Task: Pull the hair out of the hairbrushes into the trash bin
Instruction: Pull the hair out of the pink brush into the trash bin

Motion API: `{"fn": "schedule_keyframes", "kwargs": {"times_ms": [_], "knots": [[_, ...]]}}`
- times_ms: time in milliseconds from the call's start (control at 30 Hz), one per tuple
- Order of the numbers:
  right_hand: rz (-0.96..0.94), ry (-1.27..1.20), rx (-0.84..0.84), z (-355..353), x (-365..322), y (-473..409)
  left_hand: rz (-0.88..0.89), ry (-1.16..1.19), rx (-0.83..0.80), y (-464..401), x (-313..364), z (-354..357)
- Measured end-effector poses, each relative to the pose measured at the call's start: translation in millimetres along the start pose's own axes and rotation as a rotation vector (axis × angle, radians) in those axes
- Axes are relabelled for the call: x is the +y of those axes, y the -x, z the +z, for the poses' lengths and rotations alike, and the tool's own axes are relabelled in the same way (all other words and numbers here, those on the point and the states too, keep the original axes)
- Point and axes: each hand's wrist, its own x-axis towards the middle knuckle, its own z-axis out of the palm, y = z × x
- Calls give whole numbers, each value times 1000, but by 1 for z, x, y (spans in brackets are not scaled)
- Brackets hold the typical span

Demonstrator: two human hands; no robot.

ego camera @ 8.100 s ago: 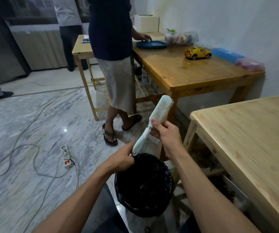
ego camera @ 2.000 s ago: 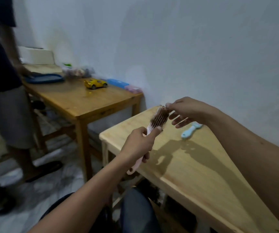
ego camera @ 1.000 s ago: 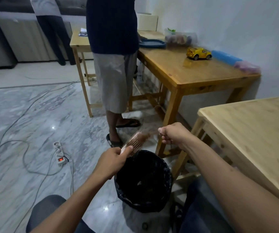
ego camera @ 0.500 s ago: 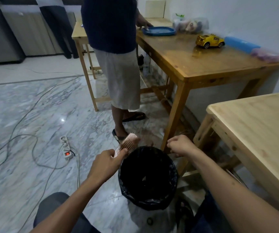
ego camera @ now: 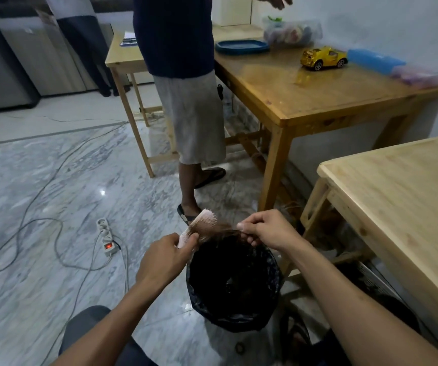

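Note:
My left hand (ego camera: 163, 258) grips the handle of a pink hairbrush (ego camera: 202, 225), bristles facing right, just above the far rim of a trash bin (ego camera: 270, 262) lined with a black bag. A brown strand of hair (ego camera: 224, 231) stretches from the bristles to my right hand (ego camera: 268, 229), which pinches it over the bin's far edge. The bin stands on the floor between my knees.
A light wooden table (ego camera: 403, 196) is at my right, a darker one (ego camera: 315, 88) with a yellow toy car (ego camera: 323, 58) and a blue plate (ego camera: 241, 46) behind it. A person (ego camera: 186, 75) stands close beyond the bin. A power strip (ego camera: 106, 237) and cables lie on the marble floor.
My right hand, apart from the brush half a second ago, has come back to the bristles and holds hair stretching from them. The brush has stayed above the bin.

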Motion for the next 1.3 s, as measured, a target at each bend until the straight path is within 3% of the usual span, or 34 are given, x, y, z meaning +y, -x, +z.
{"fn": "schedule_keyframes", "kwargs": {"times_ms": [200, 300, 367, 633, 800, 1000, 1067, 1167, 1300], "knots": [[63, 15, 105, -8, -4, 7, -47, 38, 9, -3, 2, 3], [98, 204, 167, -13, -10, 14, 18, 2, 40, 1, 8, 4], [96, 294, 137, -12, -13, 16, 59, -35, 67, 3, 12, 3], [-62, 163, -80, 13, -10, 9, 180, -91, 109, 4, 24, 3], [-26, 111, 39, -4, -11, 14, 126, -119, 30, -18, 3, -1], [52, 156, 164, -30, -5, 23, -18, 14, -64, -29, -7, 0], [66, 226, 214, -30, -3, 24, 11, 24, -63, -27, 1, 3], [146, 360, 151, -28, -2, 24, 91, 3, -47, -21, 14, 5], [114, 306, 88, -18, -2, 18, 173, -53, -13, -17, 24, 4]]}}
